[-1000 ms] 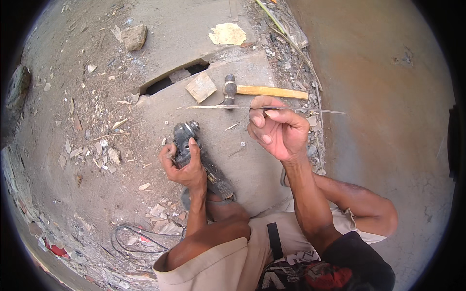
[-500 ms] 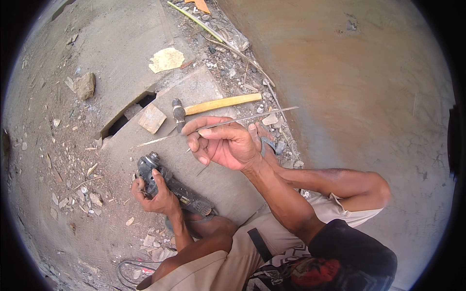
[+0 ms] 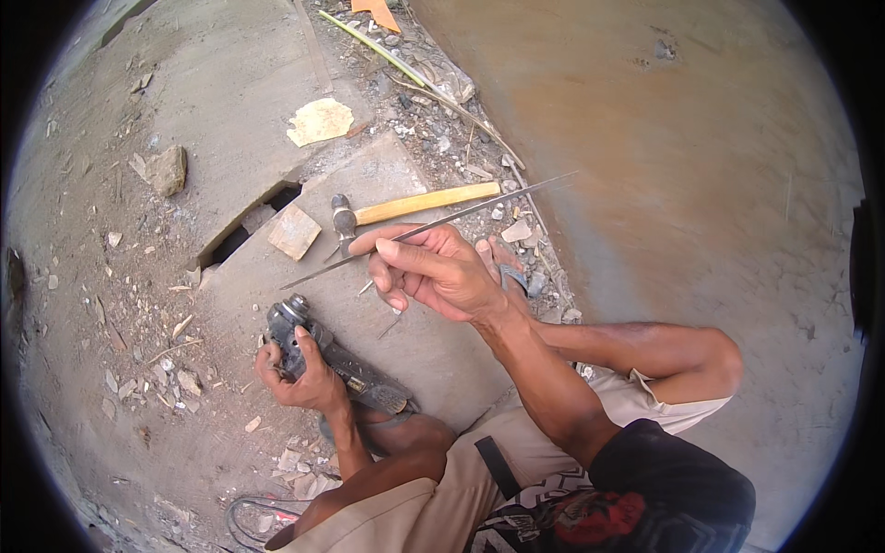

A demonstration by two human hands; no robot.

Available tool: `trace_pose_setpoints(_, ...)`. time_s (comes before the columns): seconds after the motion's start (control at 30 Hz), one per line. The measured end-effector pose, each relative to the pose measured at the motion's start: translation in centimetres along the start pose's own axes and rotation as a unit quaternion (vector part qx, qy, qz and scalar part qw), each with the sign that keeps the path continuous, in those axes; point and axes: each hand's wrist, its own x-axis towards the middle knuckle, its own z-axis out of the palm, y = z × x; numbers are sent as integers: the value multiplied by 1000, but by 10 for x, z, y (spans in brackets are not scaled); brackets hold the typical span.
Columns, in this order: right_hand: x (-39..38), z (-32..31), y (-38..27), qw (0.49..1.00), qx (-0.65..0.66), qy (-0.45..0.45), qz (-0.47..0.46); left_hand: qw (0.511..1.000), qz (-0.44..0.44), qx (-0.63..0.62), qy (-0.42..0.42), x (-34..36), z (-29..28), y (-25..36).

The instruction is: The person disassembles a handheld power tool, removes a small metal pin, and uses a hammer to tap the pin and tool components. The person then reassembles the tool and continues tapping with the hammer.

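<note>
Near the middle of the view my right hand (image 3: 438,274) pinches a long, thin grey metal strip (image 3: 442,219) between thumb and forefinger. The strip slants up to the right, with both ends sticking out past the hand; whether it is flat or round I cannot tell. Lower left, my left hand (image 3: 309,373) wraps round the head of a black angle grinder (image 3: 355,373). Its bare spindle points up and no disc shows on it. Beyond my right hand a hammer (image 3: 424,202) with a yellow wooden handle lies on the concrete slab (image 3: 369,166).
A square stone piece (image 3: 295,230) lies beside a dark slot (image 3: 247,226) in the concrete. Farther left is a rock (image 3: 166,170), and a flat pale scrap (image 3: 320,122) lies beyond. Rubble and sticks line the smooth wet-looking surface (image 3: 691,184) at right. A cable (image 3: 244,521) curls near my left leg.
The strip in my right hand has tilted more steeply, its right end higher, and it looks darker. My left hand keeps its hold on the angle grinder. The whole view has shifted slightly.
</note>
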Motion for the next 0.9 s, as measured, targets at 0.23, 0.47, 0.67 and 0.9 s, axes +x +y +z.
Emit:
trace_pose_setpoints(0.23,1,8,-8,994,-58,75,-55,1000,-3,-21,-6,3,0,5)
trace_pose_setpoints(0.47,4,9,-14,998,-54,25,-31,1000,-6,-10,3,2,0,5)
trace_pose_setpoints(0.67,5,25,-18,984,-149,93,-23,1000,-1,-2,0,3,-1,5)
trace_pose_setpoints(0.9,5,28,-18,978,-188,80,-38,1000,-6,-9,-6,2,-1,7)
